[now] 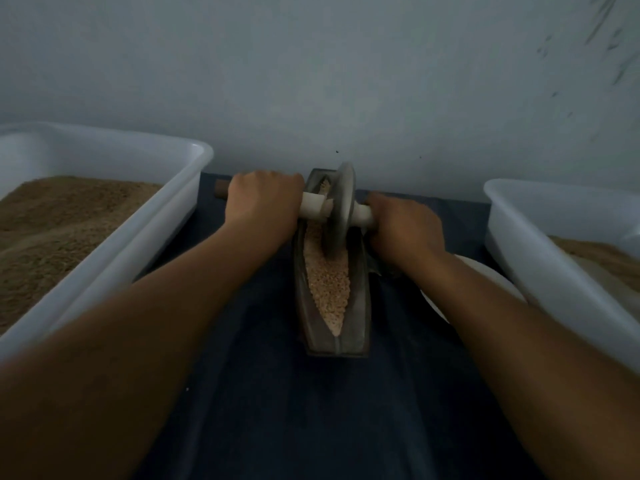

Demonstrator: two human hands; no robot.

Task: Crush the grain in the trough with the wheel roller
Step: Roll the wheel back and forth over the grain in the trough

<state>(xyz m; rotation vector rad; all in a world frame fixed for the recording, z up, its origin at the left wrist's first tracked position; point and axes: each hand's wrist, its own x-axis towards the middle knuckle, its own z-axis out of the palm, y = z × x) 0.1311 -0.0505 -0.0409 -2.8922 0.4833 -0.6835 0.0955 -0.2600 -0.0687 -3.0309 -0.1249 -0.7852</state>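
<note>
A narrow boat-shaped metal trough [358, 306] lies lengthwise on a dark blue cloth, its pointed near end toward me. Pale grain [327, 278] fills its groove. A grey metal wheel roller [341, 209] stands in the groove at the far end, close to the wall, on a pale wooden axle [313, 205]. My left hand [261, 199] grips the axle left of the wheel, its brown tip poking out past my knuckles. My right hand [403, 226] grips the axle on the right side. Both arms are stretched forward.
A large white plastic tub [166, 233] with brown ground meal stands at the left. Another white tub [519, 258] with similar meal stands at the right. A white dish [485, 271] peeks out under my right forearm. A pale wall rises just behind the trough.
</note>
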